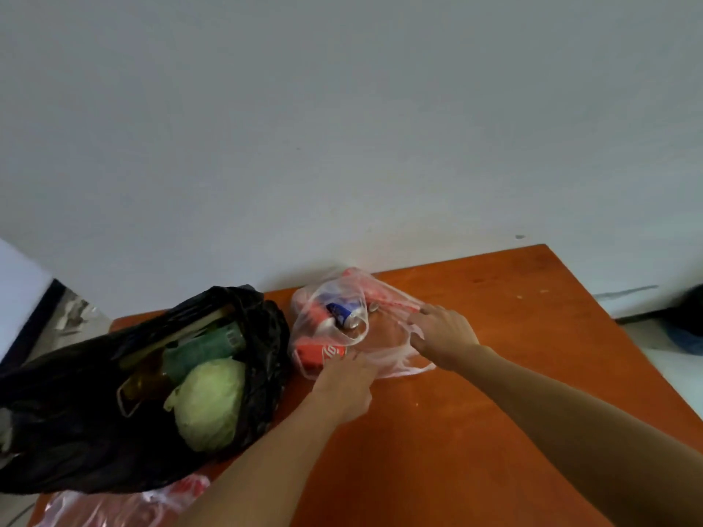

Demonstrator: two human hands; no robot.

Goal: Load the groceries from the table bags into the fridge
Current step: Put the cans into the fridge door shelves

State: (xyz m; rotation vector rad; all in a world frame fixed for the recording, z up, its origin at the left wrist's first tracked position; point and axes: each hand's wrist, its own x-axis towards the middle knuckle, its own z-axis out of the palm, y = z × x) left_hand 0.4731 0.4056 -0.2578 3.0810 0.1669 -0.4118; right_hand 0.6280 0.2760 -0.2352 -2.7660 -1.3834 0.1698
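Observation:
A clear plastic bag (384, 290) lies on the orange table (494, 412), holding a blue can (344, 311) and a red cola can (321, 354). My left hand (348, 386) reaches into the bag's mouth, its fingers curled at the red can's end. My right hand (443, 332) grips the bag's plastic at its right edge and holds it. To the left, an open black bag (262, 336) holds a green cabbage (207, 403), a green bottle (205, 348) and a brown bottle (146, 378).
Another clear bag with red print (125, 503) lies at the table's near left corner. A white wall (342, 127) runs right behind the table. A dark bundle (688, 321) sits on the floor at far right. The table's right half is bare wood.

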